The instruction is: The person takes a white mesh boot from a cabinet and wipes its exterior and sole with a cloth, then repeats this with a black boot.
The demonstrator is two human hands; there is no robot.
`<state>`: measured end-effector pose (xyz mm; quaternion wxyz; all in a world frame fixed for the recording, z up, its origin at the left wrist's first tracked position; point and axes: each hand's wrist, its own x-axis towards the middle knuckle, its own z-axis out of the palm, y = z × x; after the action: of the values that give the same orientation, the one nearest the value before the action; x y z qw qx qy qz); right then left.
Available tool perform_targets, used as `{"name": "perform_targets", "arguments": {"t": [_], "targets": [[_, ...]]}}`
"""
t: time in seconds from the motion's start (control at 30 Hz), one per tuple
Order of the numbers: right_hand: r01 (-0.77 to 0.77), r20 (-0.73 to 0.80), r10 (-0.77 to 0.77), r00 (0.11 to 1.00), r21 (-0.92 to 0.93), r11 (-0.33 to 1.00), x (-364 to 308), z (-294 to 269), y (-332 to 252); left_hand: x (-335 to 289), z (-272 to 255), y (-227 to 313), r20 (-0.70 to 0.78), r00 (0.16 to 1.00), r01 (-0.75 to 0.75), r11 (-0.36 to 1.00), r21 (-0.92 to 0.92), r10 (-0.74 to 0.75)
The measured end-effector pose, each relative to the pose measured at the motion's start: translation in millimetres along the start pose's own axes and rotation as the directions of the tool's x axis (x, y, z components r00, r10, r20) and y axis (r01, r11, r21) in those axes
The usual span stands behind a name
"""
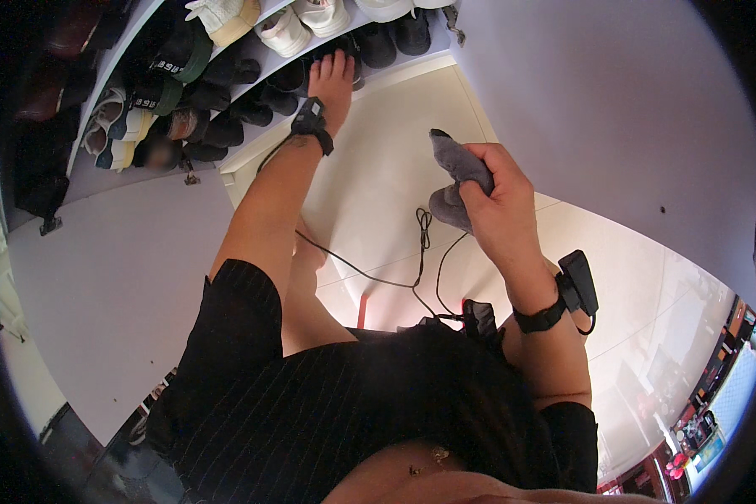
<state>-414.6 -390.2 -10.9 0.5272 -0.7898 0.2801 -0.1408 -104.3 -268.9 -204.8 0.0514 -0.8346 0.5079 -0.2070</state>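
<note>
My left hand reaches forward to the lowest shelf of a shoe cabinet, its fingers stretched out and slightly apart over a dark shoe. The fingers hide part of that shoe, and I cannot tell how firmly they touch it. In front of my right side, my right hand is closed around a crumpled dark grey cloth, with a black tip at its upper end. The cloth hangs in the air above the floor.
White shoes stand on an upper shelf; dark shoes line the lower one. White cabinet doors stand open at left and right. A black cable runs from my left wrist across the pale tiled floor.
</note>
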Motion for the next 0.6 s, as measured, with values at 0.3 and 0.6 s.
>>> {"name": "perform_targets", "arguments": {"t": [0.3, 0.6], "targets": [[-0.016, -0.001, 0.016, 1.0, -0.031, 0.999, 3, -6, -4, 48, -16, 51, 0.002, 0.994, 0.106, 0.943, -0.315, -0.111], [-0.009, -0.008, 0.008, 1.0, -0.076, 0.997, 3, -5, 2, 93, 10, 45, 0.17, 0.938, 0.345, 0.837, -0.425, -0.301]]}}
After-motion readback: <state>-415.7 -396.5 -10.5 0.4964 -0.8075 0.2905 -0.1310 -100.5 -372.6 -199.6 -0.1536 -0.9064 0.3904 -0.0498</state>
